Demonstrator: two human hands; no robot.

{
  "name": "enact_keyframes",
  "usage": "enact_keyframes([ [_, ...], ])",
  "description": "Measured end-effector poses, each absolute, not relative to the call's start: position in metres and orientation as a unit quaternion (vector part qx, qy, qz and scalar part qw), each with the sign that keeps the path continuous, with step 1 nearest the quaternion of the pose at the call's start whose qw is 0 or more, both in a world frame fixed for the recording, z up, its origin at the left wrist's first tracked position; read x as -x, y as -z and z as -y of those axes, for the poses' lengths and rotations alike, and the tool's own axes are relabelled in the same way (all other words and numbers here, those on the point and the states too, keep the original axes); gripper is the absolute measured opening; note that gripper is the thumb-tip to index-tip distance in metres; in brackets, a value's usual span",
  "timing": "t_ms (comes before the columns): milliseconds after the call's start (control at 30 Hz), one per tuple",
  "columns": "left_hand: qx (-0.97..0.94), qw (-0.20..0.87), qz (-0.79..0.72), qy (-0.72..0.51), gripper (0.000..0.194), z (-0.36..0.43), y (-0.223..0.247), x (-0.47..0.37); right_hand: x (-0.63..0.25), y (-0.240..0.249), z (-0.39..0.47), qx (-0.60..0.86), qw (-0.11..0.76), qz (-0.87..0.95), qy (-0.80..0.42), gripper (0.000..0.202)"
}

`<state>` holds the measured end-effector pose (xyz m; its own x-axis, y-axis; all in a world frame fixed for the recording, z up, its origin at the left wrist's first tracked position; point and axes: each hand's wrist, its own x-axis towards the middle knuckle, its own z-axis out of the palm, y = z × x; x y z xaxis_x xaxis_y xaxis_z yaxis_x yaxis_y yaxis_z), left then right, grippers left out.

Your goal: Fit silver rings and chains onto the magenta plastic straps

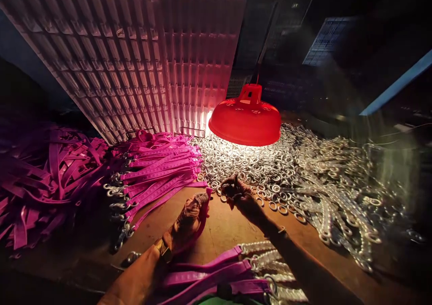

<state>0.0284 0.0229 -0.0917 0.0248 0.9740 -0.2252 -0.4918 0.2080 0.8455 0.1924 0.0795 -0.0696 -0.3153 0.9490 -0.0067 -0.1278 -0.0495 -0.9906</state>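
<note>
A heap of metal rings (256,165) spreads under the red lamp (245,118). My left hand (187,219) pinches a pink strap (202,221) over the table (222,233); my right hand (238,191) curls at the heap's edge, its grip hidden in shadow.

Only the red lamp (245,116) lights my table (222,228), bright below it; the edges sink into darkness, and the right side looks blurred and stretched.
</note>
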Motion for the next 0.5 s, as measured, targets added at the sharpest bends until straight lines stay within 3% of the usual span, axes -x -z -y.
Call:
enact_keyframes([
  [200, -0.262, 0.72, -0.395, -0.507, 0.038, -0.021, 0.084, -0.034, -0.176, 0.071, -0.049, 0.409, 0.385, 0.568, -0.602, 0.027],
  [500, -0.269, 0.728, -0.38, -0.503, 0.043, -0.015, 0.09, -0.04, -0.174, 0.082, -0.043, 0.405, 0.434, 0.626, -0.506, 0.015],
])
